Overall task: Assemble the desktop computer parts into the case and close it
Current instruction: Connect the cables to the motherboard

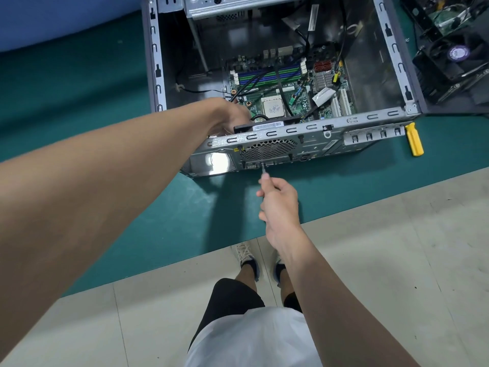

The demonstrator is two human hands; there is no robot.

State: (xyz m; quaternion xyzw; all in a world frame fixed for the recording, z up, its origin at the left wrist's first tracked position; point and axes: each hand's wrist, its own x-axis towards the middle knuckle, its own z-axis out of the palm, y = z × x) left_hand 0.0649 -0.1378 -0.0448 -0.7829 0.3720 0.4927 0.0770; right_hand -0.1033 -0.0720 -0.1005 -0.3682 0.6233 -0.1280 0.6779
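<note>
Fastening the fan (264, 126) inside the case (370, 118) seems underway: the right hand (280, 205) grips a screwdriver (263, 169) at the grille's (268, 149) six o'clock. The left hand (232, 115) reaches in at nine o'clock, grasp hidden. The motherboard (304, 99) is in; the case stays uncovered.

case (317, 140): grey, open side up | motherboard (307, 98): flat inside | fan (267, 125): black, against rear wall
</note>
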